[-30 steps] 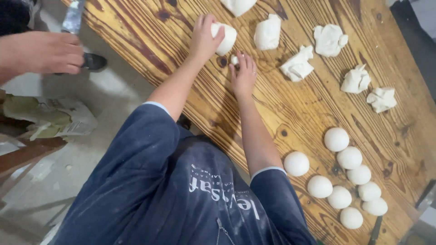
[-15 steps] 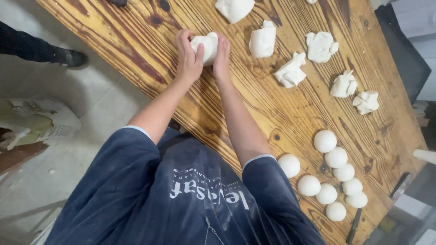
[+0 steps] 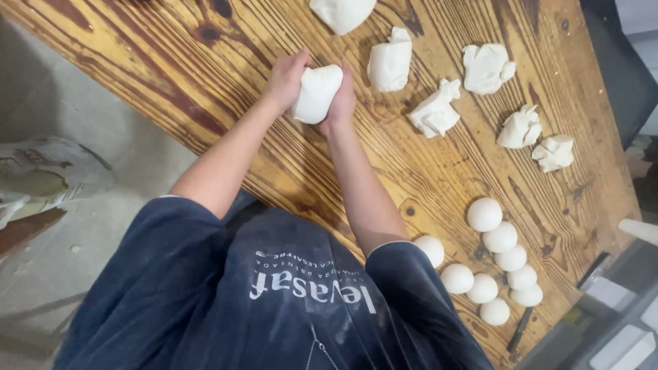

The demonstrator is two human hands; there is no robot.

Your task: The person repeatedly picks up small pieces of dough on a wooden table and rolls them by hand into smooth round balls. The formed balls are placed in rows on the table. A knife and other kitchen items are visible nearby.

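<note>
Dough lump [image 3: 315,93] (rough pieces [image 3: 434,112] beside)

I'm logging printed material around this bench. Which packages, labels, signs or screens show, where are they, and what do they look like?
Sack: on the floor left of the table, crumpled, pale with green and yellow patches.
Apron print: white lettering on the person's dark blue apron, bottom centre.
No signs or screens show.

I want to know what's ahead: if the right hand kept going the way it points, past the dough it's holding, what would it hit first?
Probably the big dough chunk at the table's far edge; the right hand points roughly that way.
</note>
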